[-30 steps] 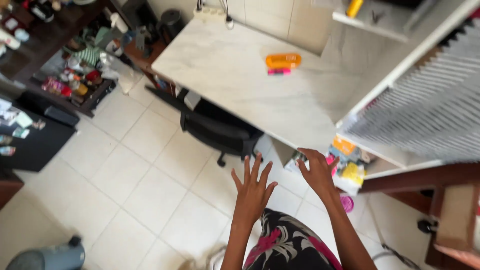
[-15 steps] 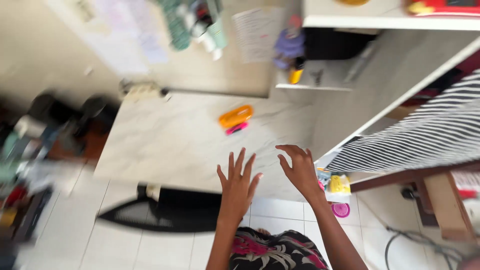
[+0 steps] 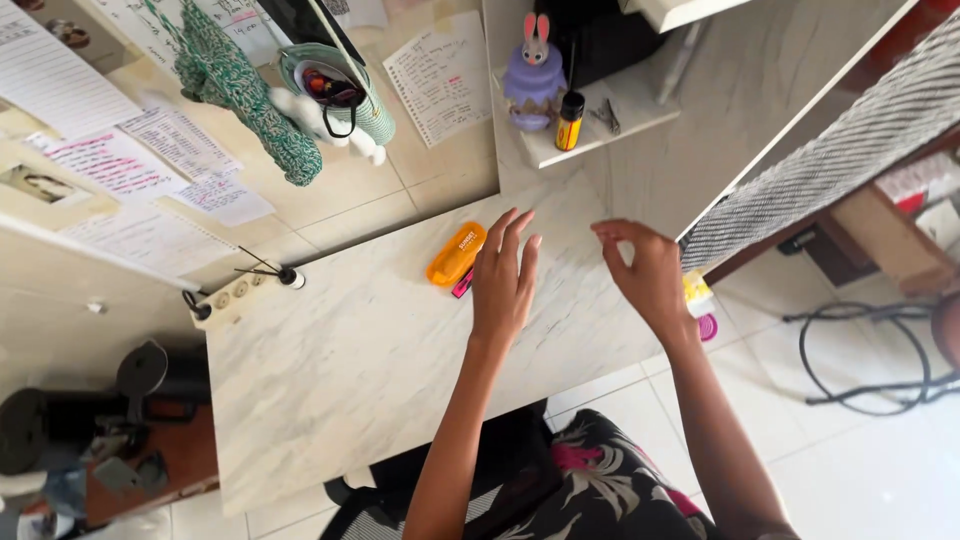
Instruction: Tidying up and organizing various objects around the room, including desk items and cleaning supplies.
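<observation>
Your left hand (image 3: 503,280) is open, fingers spread flat over the desk (image 3: 340,370), holding nothing. The orange case (image 3: 456,253) lies just left of its fingertips, a pink pen (image 3: 463,284) beside them. Your right hand (image 3: 645,275) hovers to the right, fingers loosely curled, empty.

This looks like a home study corner. A pale marble-patterned counter (image 3: 350,370) stands against a tiled wall (image 3: 330,200) covered with handwritten paper notes (image 3: 445,75) and lists. A green knitted bag (image 3: 240,80) and a small pouch (image 3: 345,95) hang above the counter's far edge, where a power strip (image 3: 235,293) lies at the far left corner. A small shelf (image 3: 590,125) past the far right corner carries a purple rabbit figure (image 3: 534,75). White floor tiles (image 3: 860,450) and a black chair (image 3: 480,470) sit at the near edge.
</observation>
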